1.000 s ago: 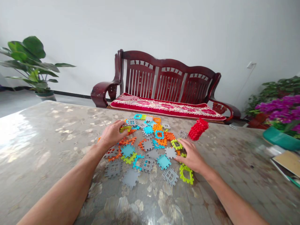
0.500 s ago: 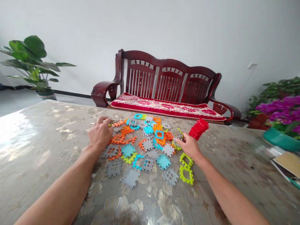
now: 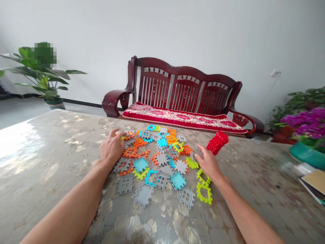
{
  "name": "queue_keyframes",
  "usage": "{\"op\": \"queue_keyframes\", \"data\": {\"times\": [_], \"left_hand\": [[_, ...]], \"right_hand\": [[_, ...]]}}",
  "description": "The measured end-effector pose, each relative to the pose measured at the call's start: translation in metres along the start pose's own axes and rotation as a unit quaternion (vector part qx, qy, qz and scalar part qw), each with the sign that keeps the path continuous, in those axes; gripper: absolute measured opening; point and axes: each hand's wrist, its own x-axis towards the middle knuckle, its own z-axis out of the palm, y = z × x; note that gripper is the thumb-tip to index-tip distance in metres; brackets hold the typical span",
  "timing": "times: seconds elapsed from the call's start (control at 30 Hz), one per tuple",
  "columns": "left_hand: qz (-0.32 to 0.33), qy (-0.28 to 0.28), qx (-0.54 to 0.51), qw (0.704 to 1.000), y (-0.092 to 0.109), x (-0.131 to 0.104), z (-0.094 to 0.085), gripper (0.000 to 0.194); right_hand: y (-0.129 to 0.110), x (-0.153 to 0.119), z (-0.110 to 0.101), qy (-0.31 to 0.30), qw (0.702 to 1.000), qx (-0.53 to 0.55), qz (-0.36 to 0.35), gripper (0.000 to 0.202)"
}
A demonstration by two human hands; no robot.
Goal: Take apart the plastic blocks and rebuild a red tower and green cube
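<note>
Many flat notched plastic pieces lie loosely spread on the table, among them a grey one (image 3: 143, 195), a teal one (image 3: 177, 180) and a lime frame (image 3: 204, 193). My left hand (image 3: 113, 145) rests at the left edge of the spread, fingers apart, beside an orange piece (image 3: 129, 135). At the right edge is my right hand (image 3: 207, 161), thumb and forefinger parted, with a small grey piece (image 3: 198, 148) partly hidden at its fingers. Just beyond it a red stack of pieces (image 3: 217, 142) leans on the table.
A patterned table (image 3: 122, 225) fills the foreground. Behind it stands a dark red wooden bench (image 3: 177, 88) with a red cloth. Purple flowers (image 3: 307, 122) in a teal pot (image 3: 307, 154) and a notebook (image 3: 315, 183) are at the right; a potted plant (image 3: 48, 79) is at the back left.
My right hand has let go of the grey-and-lime pieces and its fingers have spread. A lime frame now lies nearer the middle of the spread. The view has shifted slightly.
</note>
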Motion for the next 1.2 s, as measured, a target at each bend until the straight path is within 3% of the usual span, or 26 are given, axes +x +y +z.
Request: {"op": "queue_keyframes", "data": {"times": [0.1, 0.23, 0.33, 0.47, 0.67, 0.83, 1.0, 1.07, 1.13, 1.2], "left_hand": [[-0.007, 0.012, 0.002, 1.0, 0.0, -0.001, 0.0, 0.044], [-0.014, 0.033, -0.004, 0.999, -0.001, -0.003, -0.001, 0.043], [-0.008, 0.063, -0.022, 0.998, -0.001, -0.003, -0.001, 0.038], [-0.004, 0.101, -0.051, 0.994, -0.004, -0.003, 0.002, 0.032], [0.02, 0.13, -0.113, 0.985, -0.008, -0.001, 0.01, 0.03], [0.09, 0.14, -0.206, 0.964, -0.007, 0.002, 0.016, 0.029], [0.187, 0.043, -0.215, 0.958, 0.002, 0.0, 0.017, 0.033], [0.212, 0.03, -0.206, 0.955, 0.006, -0.001, 0.013, 0.038], [0.19, 0.05, -0.176, 0.965, 0.009, -0.001, 0.008, 0.041], [0.125, 0.084, -0.123, 0.981, 0.007, 0.001, 0.004, 0.043]], "right_hand": [[-0.005, 0.0, 0.004, -0.017, 0.998, -0.053, -0.02, 0.046], [-0.014, -0.001, 0.012, -0.067, 0.997, 0.042, -0.014, 0.042], [-0.016, -0.004, 0.016, -0.048, 0.991, 0.122, 0.012, 0.043], [-0.014, -0.007, 0.017, -0.009, 0.991, 0.128, 0.024, 0.04], [-0.021, -0.007, 0.015, -0.035, 0.979, 0.196, 0.052, 0.043], [-0.032, -0.007, 0.008, -0.031, 0.947, 0.306, 0.092, 0.048], [-0.025, -0.005, -0.003, 0.03, 0.98, 0.187, 0.056, 0.042], [-0.02, -0.005, -0.006, 0.04, 0.991, 0.12, 0.038, 0.04], [-0.016, -0.006, -0.008, 0.034, 0.996, 0.075, 0.033, 0.041], [-0.013, -0.007, -0.006, 0.019, 0.998, 0.056, 0.031, 0.043]]}}
